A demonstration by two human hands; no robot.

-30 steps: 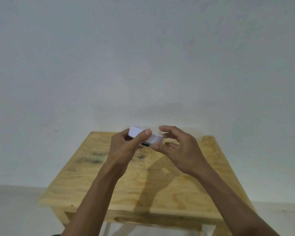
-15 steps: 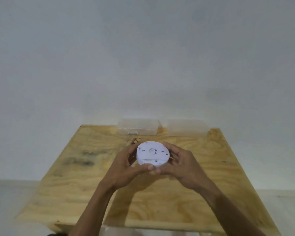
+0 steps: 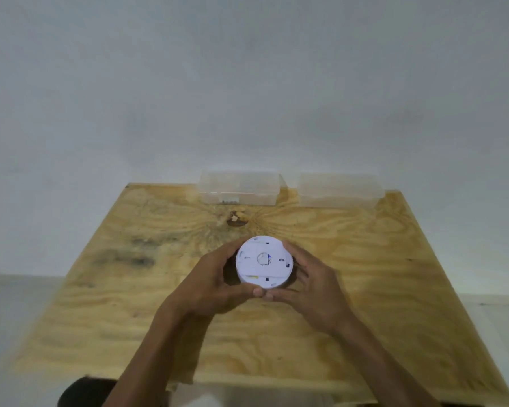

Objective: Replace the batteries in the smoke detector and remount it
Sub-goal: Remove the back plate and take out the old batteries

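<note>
A round white smoke detector [image 3: 263, 262] is held over the middle of the wooden table [image 3: 379, 274], its flat back side facing up with a small centre hole and slots showing. My left hand [image 3: 215, 284] cups its left rim and my right hand [image 3: 309, 286] cups its right rim. The two thumbs meet at the near edge of the detector. Its underside is hidden by my fingers.
Two clear plastic boxes stand at the table's far edge against the pale wall: one [image 3: 241, 188] left of centre with small dark items inside, one [image 3: 340, 189] to the right. A dark knot [image 3: 236, 220] marks the wood. A dark rounded object [image 3: 80, 392] sits below the table's front left.
The detector has turned from edge-on to flat, back side up, and come down toward the table. Both hands closed around its rim. My head tilted down, bringing the two boxes into view.
</note>
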